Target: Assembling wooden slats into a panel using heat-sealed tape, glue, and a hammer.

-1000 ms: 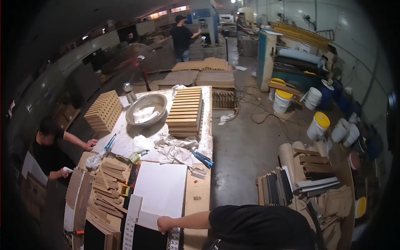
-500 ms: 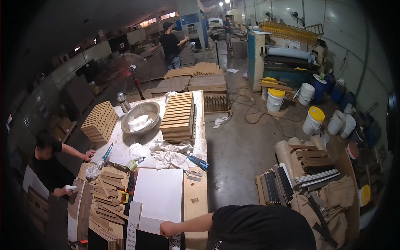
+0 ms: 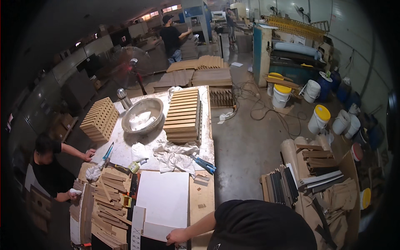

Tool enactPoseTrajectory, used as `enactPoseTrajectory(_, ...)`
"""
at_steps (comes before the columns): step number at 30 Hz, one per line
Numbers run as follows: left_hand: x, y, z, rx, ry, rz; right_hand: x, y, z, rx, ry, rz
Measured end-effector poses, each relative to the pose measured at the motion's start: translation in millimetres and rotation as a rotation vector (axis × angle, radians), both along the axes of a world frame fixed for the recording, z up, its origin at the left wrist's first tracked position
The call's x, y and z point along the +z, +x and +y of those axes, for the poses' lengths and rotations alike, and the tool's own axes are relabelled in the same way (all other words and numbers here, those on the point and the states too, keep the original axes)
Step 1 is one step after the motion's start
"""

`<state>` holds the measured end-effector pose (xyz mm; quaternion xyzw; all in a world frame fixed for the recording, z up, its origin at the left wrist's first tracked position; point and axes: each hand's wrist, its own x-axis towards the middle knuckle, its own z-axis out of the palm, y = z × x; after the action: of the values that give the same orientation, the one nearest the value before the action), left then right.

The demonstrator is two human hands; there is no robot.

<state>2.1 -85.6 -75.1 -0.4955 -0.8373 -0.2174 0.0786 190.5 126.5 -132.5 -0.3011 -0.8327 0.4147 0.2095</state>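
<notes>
My right hand (image 3: 177, 236) reaches in from the lower right, bare below a black short sleeve. Its fingers are curled at the right end of a pale strip (image 3: 158, 229), where the strip meets a black panel (image 3: 155, 244). What the fingers grip, if anything, is hidden. Just beyond lies a large white board (image 3: 162, 196). A patterned white strip (image 3: 136, 233) runs along the black panel's left side. My left hand is out of the picture.
Wood strips (image 3: 111, 196), a hammer (image 3: 118, 167), blue-handled pliers (image 3: 204, 163), crumpled cloth (image 3: 177, 156), a metal basin (image 3: 159, 110) and slatted wood stacks (image 3: 182, 116) cover the table. A co-worker (image 3: 50, 166) leans at its left. Cardboard and dark strips (image 3: 283, 185) stand right.
The view has shifted slightly, moving the scene a little to the right. My right hand sits slightly lower and farther right, still near the pale strip's end.
</notes>
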Motion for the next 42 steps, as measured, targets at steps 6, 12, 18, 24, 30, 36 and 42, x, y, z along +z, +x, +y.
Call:
enactPoseTrajectory(6,11,20,26,-0.083,0.016,-0.037,2,6,11,0.177,0.422,0.201)
enactPoseTrajectory(12,16,39,51,-0.175,0.038,-0.081,-39,-6,26,0.383,0.447,0.290)
enactPoseTrajectory(18,20,61,71,-0.239,0.054,-0.137,-39,-2,35,0.453,0.609,0.361)
enactPoseTrajectory(24,31,69,74,-0.187,0.104,-0.236,-28,-19,23,0.471,0.536,0.502)
enactPoseTrajectory(30,24,76,35,-0.019,0.388,-0.570,-10,-4,41,0.410,0.421,0.340)
enactPoseTrajectory(36,-21,101,-66,0.664,0.436,-0.790,38,-68,-10,0.670,0.593,-0.158)
enactPoseTrajectory(42,-9,90,-98,0.840,0.509,-0.744,32,-173,-78,0.706,0.635,-0.302)
